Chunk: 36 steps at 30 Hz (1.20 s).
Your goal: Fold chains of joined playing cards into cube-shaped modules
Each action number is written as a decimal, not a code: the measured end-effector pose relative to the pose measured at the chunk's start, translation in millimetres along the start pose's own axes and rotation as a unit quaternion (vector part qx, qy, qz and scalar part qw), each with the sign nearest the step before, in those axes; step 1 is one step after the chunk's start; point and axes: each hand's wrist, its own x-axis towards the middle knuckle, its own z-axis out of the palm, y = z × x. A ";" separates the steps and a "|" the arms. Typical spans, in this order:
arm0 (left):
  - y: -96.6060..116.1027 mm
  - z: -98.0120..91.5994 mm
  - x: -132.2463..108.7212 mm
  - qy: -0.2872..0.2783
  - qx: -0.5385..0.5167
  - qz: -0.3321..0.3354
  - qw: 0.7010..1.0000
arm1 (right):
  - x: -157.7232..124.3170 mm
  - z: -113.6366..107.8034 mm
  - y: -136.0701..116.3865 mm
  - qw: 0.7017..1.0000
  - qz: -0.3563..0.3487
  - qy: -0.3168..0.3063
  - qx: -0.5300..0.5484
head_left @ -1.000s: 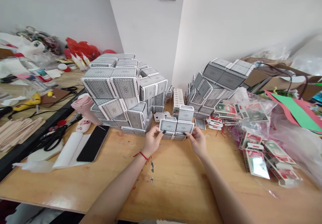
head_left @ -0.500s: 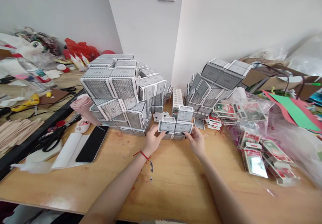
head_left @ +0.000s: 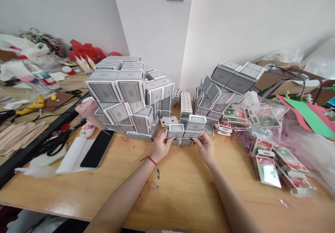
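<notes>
A small block of grey-backed card boxes (head_left: 186, 130) sits on the wooden table (head_left: 180, 187) in front of me. My left hand (head_left: 160, 148), with a red string at the wrist, grips the block's left end. On its right end my right hand (head_left: 206, 148) holds the other side. One box stands raised on the block's right half. A loose playing card (head_left: 167, 121) lies just behind the block.
A tall stack of grey card boxes (head_left: 123, 93) stands at the left, another leaning stack (head_left: 225, 86) at the right. Red card packs in plastic (head_left: 269, 159) lie at the right. A black phone (head_left: 96, 149), scissors (head_left: 56, 143) and white paper lie at the left.
The block in my hands has tipped back and lowered towards the table, so its tops now show. My hands stay at its two ends.
</notes>
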 end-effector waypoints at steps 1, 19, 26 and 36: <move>-0.8 -0.5 -0.4 -0.001 0.000 0.003 1.000 | 0.0 -0.1 0.2 1.000 0.000 -0.002 0.002; -4.7 -5.3 -2.2 -0.031 -0.033 0.008 0.999 | 0.3 -1.8 2.2 0.998 -0.001 -0.002 -0.059; -2.3 -4.7 -2.3 -0.012 -0.037 0.011 0.999 | 0.3 -1.2 -2.2 0.995 -0.004 0.007 -0.098; -3.6 -4.2 -0.6 -0.016 -0.067 -0.003 0.998 | 1.4 0.6 -5.8 0.993 0.003 0.001 -0.119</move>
